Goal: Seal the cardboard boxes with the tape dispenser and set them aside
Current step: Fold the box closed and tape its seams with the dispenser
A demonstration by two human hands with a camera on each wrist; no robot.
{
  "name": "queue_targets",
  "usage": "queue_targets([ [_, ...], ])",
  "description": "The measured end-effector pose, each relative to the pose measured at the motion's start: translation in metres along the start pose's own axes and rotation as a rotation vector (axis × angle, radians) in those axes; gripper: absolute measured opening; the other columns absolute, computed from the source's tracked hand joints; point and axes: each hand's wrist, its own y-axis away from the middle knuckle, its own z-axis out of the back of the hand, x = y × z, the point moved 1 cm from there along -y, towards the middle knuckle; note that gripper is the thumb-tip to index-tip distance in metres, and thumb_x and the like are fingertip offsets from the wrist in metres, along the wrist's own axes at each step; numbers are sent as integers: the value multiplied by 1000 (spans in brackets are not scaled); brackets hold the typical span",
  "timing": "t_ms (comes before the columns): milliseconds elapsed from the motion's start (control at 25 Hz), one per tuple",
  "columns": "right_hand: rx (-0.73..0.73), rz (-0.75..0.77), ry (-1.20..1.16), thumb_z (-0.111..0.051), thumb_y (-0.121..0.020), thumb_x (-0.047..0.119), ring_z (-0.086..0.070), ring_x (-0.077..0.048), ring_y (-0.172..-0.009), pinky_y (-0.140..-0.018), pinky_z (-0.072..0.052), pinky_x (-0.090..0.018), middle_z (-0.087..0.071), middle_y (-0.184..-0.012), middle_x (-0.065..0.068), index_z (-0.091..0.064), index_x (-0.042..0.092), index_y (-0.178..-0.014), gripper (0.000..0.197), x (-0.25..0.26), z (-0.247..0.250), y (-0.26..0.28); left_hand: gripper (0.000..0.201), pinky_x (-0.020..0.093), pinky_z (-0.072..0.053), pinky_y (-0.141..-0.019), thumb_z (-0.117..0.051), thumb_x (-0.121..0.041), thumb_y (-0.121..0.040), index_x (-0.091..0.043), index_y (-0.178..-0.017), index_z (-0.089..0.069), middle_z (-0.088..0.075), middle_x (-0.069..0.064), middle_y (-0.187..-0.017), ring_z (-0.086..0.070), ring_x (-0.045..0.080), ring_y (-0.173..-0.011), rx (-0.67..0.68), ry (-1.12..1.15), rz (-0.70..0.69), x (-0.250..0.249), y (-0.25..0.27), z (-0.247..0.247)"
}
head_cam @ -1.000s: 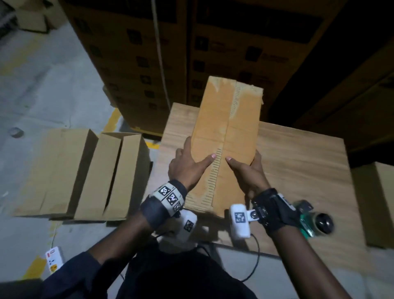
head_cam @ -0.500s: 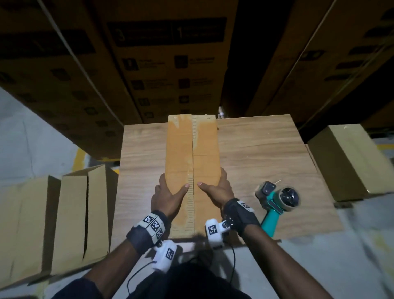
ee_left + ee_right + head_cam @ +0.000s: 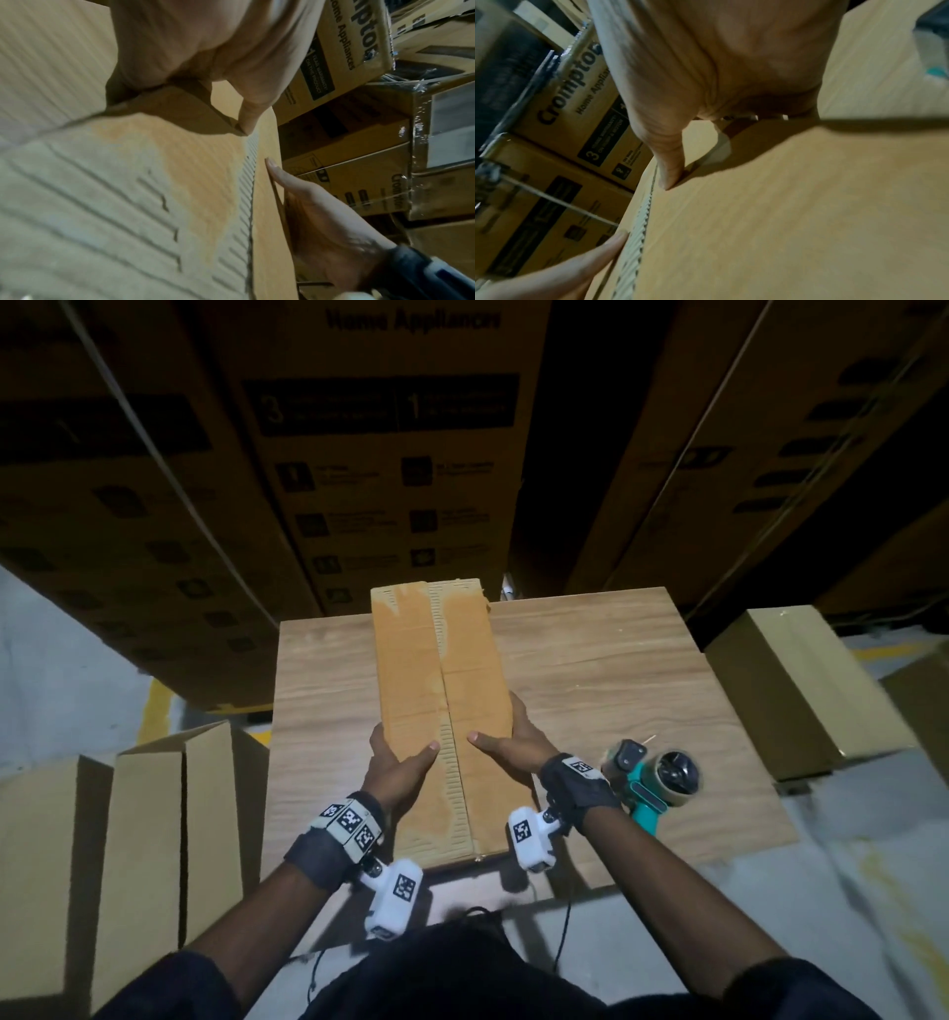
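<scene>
The left hand (image 3: 395,770) grips the left edge of a long cardboard box (image 3: 436,690), thumb laid flat on the top flap and fingers wrapped down the side wall. The right hand (image 3: 513,744) mirrors it on the right edge, thumb on top, fingers curled round the side. Between the two thumbs runs the box's centre seam, where the two top flaps meet; the seam shows bare corrugated ridges and torn paper, and no tape is visible on it. The box is narrow and rectangular, lying lengthwise away from the hands on a bench (image 3: 616,670) of pale wood-grain board.

Just to the right of the right hand, lying on the bench, is one tape dispenser (image 3: 649,780) with a teal handle and a roll of brown tape; neither hand touches it.

Further right, off the bench, is one closed plain cardboard box (image 3: 801,690). To the left of the left hand, on the grey concrete floor (image 3: 67,660), stand open plain cartons (image 3: 169,819), at least two, flaps up. A yellow painted line (image 3: 154,716) crosses the floor there.

Beyond the hands, behind the bench, rises a wall of large stacked printed cartons (image 3: 390,469), some strapped, in dim light.
</scene>
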Motion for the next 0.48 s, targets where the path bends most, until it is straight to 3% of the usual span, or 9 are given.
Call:
queue_targets([
  [80,-16,60,113,-85,-78,45,-55,-20,-125,-100,-45,-36,-57,-135,7,-15,43,-157,105,-3,3,25,101,42,-46,-103,-81,-27,-87,-28,-159,-10,-50,4,-142,-52,24,-127,20,-104,-97,-7,2,8],
  [120,-25,85,198,-85,-76,47,-53,-20,-129,-103,-45,-39,-54,-142,5,-14,45,-156,107,-7,2,39,101,47,-43,-109,-79,-28,-88,-32,-160,-10,-41,6,-154,-44,27,-138,-9,-241,-204,-11,-1,17],
  [200,3,116,394,-85,-73,52,-43,-20,-139,-113,-39,-41,-35,-159,4,-5,43,-159,119,-18,0,67,87,56,-32,-117,-68,-32,-96,-37,-162,-11,-15,7,-169,-26,32,-151,-91,-698,-450,-21,-8,39],
  [240,43,127,454,-85,-72,55,-38,-19,-144,-116,-36,-40,-25,-164,5,0,41,-160,124,-27,0,78,76,58,-30,-118,-59,-36,-101,-39,-162,-13,-8,6,-171,-21,34,-153,-112,-926,-564,-22,-14,49],
  [320,130,131,490,-86,-68,60,-32,-19,-148,-118,-33,-41,-17,-167,5,7,43,-159,132,-45,1,90,59,60,-30,-118,-38,-45,-107,-43,-161,-17,-4,4,-172,-18,36,-155,-31,-1201,-677,-23,-24,67],
  [400,181,117,519,-89,-63,60,-34,-22,-147,-118,-34,-44,-24,-165,-1,11,52,-156,137,-60,2,92,53,59,-36,-115,-25,-49,-108,-43,-161,-19,-5,-1,-171,-26,35,-153,76,-1215,-694,-14,-30,76],
  [480,167,120,588,-90,-64,53,-40,-25,-144,-114,-38,-47,-32,-163,-2,13,61,-152,136,-65,4,91,55,55,-42,-111,-22,-54,-107,-42,-160,-22,-4,-6,-170,-37,32,-147,132,-1164,-708,-6,-31,79],
])
